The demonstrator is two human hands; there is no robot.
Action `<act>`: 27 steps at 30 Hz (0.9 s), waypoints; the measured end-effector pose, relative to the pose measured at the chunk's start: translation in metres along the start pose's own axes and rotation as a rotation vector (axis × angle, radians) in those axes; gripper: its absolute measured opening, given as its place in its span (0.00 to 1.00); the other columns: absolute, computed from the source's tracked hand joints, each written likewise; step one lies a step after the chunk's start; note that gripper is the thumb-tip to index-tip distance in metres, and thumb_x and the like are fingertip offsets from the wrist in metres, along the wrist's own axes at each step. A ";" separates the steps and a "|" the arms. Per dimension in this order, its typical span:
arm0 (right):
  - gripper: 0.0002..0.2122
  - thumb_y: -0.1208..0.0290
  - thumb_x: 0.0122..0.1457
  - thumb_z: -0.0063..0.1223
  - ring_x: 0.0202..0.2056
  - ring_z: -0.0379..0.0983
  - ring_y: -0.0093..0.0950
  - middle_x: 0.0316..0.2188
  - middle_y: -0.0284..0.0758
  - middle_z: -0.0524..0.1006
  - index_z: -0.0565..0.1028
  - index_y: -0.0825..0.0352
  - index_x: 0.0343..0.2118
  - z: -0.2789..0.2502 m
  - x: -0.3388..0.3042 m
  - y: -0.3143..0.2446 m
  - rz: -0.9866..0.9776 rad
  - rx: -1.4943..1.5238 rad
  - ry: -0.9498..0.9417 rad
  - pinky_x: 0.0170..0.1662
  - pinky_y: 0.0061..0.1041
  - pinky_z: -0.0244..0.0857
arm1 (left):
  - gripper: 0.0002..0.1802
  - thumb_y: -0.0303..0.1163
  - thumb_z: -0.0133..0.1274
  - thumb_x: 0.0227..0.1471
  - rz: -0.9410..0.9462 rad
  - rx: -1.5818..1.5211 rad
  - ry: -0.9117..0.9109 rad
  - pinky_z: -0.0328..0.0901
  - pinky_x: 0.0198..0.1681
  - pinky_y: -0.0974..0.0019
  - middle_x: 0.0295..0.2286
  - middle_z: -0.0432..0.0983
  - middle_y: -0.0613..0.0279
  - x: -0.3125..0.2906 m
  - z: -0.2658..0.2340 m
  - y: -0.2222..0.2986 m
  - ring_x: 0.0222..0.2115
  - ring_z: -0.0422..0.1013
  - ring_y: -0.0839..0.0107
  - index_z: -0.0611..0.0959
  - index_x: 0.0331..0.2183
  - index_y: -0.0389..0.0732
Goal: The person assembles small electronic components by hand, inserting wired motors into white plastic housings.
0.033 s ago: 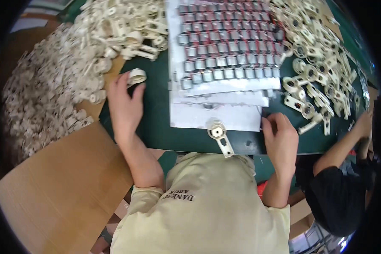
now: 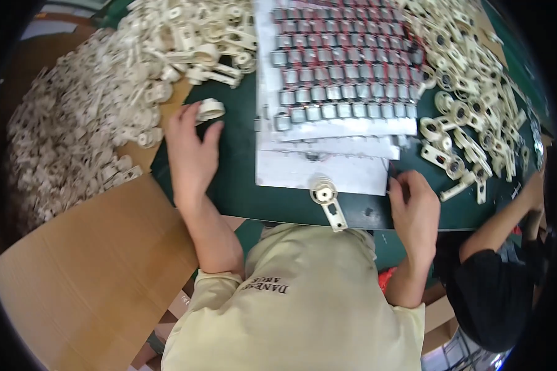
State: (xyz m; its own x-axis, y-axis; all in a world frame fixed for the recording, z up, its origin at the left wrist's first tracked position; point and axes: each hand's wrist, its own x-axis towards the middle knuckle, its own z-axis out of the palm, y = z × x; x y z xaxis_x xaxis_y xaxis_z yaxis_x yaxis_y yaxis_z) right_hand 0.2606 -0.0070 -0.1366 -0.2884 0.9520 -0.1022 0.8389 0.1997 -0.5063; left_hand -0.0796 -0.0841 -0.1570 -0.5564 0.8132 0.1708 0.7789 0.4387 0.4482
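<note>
My left hand [image 2: 192, 148] is at the left of the green table, thumb spread from the fingers. Its fingertips reach the left side of a cream plastic part with a round cup [image 2: 211, 109]; the thumb is just below it. My right hand [image 2: 416, 210] is by the lower right corner of a white sheet [image 2: 322, 176], thumb and fingertips curled together. A thin dark strand shows at the fingertips; what they hold is too small to name. Between my hands, a cream plastic part with a round head and flat arm [image 2: 328, 204] lies across the table's front edge.
Rows of small silver motors [image 2: 334, 93] with red wires lie on stacked white sheets. Cream parts are heaped at left [image 2: 93, 117] and right [image 2: 470, 111]. A cardboard flap [image 2: 93, 266] stands at lower left. Another person's arm [image 2: 501, 216] reaches in at right.
The whole view has shifted slightly, so the table things appear a little farther right. Both hands keep much the same pose beside the same things.
</note>
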 end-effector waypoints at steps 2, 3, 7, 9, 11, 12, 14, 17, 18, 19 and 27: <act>0.06 0.72 0.54 0.54 0.25 0.71 0.44 0.23 0.44 0.73 0.72 0.70 0.26 -0.008 -0.005 0.002 0.109 -0.028 -0.047 0.29 0.37 0.64 | 0.24 0.34 0.61 0.47 0.003 -0.031 0.026 0.58 0.55 0.58 0.47 0.67 0.47 -0.001 0.005 0.011 0.50 0.63 0.50 0.76 0.46 0.35; 0.06 0.72 0.54 0.54 0.25 0.71 0.44 0.23 0.44 0.73 0.72 0.70 0.26 -0.009 -0.004 0.000 0.106 -0.032 -0.047 0.29 0.37 0.64 | 0.25 0.34 0.62 0.46 0.000 -0.033 0.052 0.58 0.55 0.58 0.47 0.67 0.47 -0.001 0.003 0.016 0.50 0.63 0.50 0.76 0.46 0.35; 0.08 0.70 0.54 0.57 0.25 0.72 0.41 0.24 0.43 0.74 0.72 0.70 0.28 -0.016 -0.003 0.009 0.074 -0.018 0.015 0.28 0.34 0.65 | 0.23 0.40 0.60 0.49 -0.261 0.013 0.010 0.66 0.34 0.65 0.26 0.71 0.59 -0.004 -0.011 0.023 0.27 0.69 0.65 0.79 0.45 0.38; 0.12 0.70 0.51 0.62 0.27 0.73 0.40 0.29 0.43 0.74 0.73 0.70 0.35 -0.008 -0.002 0.006 -0.023 0.124 0.114 0.30 0.34 0.68 | 0.24 0.42 0.58 0.52 -0.337 -0.102 -0.106 0.65 0.30 0.66 0.24 0.72 0.59 0.001 -0.007 0.034 0.24 0.68 0.69 0.77 0.47 0.38; 0.10 0.73 0.49 0.61 0.28 0.72 0.40 0.27 0.41 0.73 0.74 0.69 0.33 0.007 -0.001 0.004 -0.153 -0.032 0.143 0.31 0.34 0.68 | 0.22 0.42 0.57 0.53 -0.277 -0.163 -0.101 0.64 0.30 0.66 0.27 0.74 0.57 0.000 0.001 0.032 0.24 0.68 0.69 0.77 0.46 0.38; 0.08 0.74 0.49 0.60 0.28 0.72 0.40 0.26 0.40 0.73 0.74 0.68 0.32 0.012 -0.002 0.006 -0.112 -0.044 0.131 0.31 0.35 0.67 | 0.22 0.42 0.57 0.53 -0.266 -0.177 -0.113 0.64 0.30 0.66 0.27 0.74 0.57 0.001 0.003 0.032 0.24 0.68 0.69 0.77 0.46 0.38; 0.07 0.75 0.49 0.58 0.28 0.72 0.40 0.26 0.39 0.73 0.73 0.68 0.30 0.009 -0.003 0.008 -0.064 -0.064 0.121 0.30 0.35 0.67 | 0.19 0.41 0.55 0.54 -0.254 -0.161 -0.105 0.65 0.31 0.68 0.27 0.75 0.58 0.000 0.005 0.031 0.25 0.69 0.69 0.77 0.44 0.39; 0.04 0.76 0.49 0.56 0.28 0.73 0.39 0.24 0.37 0.73 0.73 0.67 0.28 -0.001 -0.003 0.013 -0.108 -0.172 0.092 0.30 0.37 0.67 | 0.14 0.31 0.50 0.58 -0.212 -0.397 -0.012 0.66 0.32 0.72 0.30 0.75 0.63 -0.008 0.004 0.014 0.29 0.69 0.78 0.76 0.46 0.40; 0.04 0.76 0.49 0.56 0.28 0.73 0.39 0.23 0.37 0.73 0.73 0.66 0.28 -0.004 -0.004 0.016 -0.123 -0.208 0.072 0.29 0.37 0.67 | 0.17 0.28 0.50 0.58 -0.246 -0.477 -0.042 0.68 0.34 0.73 0.33 0.75 0.63 -0.009 0.002 0.012 0.30 0.70 0.79 0.73 0.50 0.41; 0.04 0.77 0.49 0.56 0.28 0.73 0.39 0.24 0.38 0.73 0.73 0.66 0.28 -0.009 -0.005 0.019 -0.098 -0.238 -0.008 0.30 0.36 0.67 | 0.21 0.27 0.51 0.58 -0.268 -0.593 -0.045 0.70 0.37 0.73 0.35 0.74 0.61 -0.011 -0.001 0.016 0.33 0.71 0.77 0.69 0.52 0.39; 0.09 0.72 0.50 0.61 0.29 0.72 0.39 0.26 0.38 0.72 0.73 0.67 0.31 -0.024 -0.003 0.006 -0.122 -0.028 0.113 0.32 0.36 0.67 | 0.22 0.24 0.54 0.55 -0.220 -1.044 -0.057 0.70 0.48 0.66 0.39 0.75 0.52 -0.012 0.000 0.032 0.42 0.73 0.67 0.67 0.50 0.29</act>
State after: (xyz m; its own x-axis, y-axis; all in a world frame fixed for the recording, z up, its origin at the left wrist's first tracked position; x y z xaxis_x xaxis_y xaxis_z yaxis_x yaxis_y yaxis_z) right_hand 0.2772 -0.0034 -0.1185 -0.3362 0.9401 0.0567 0.8138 0.3203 -0.4849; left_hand -0.0479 -0.0795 -0.1448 -0.6192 0.7845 -0.0347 0.0140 0.0552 0.9984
